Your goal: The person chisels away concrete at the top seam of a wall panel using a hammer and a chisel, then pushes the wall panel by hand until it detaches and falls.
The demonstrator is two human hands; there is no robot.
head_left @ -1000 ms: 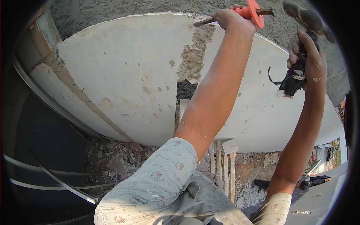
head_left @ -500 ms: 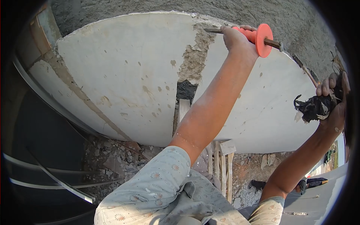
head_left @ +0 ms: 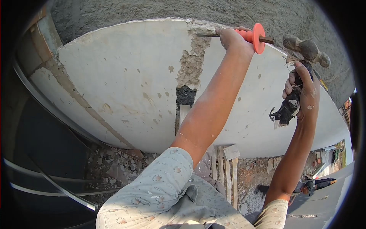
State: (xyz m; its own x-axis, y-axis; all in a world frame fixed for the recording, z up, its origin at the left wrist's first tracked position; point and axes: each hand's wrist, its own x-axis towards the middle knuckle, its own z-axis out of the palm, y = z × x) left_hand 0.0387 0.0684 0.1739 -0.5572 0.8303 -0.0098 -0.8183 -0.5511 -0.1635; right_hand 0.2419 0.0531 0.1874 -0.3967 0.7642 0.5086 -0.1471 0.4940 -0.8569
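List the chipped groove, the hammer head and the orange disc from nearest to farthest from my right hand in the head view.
1. Hammer head: just above your right hand.
2. Orange disc: to the hand's upper left.
3. Chipped groove: farthest left.

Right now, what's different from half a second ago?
The right hand has swung inward from the far right and upward, bringing the hammer into plain view near the back end of the chisel, with a gap between them. Nothing was taken hold of or let go. The left hand still grips the chisel near the top of the chipped strip in the white wall.
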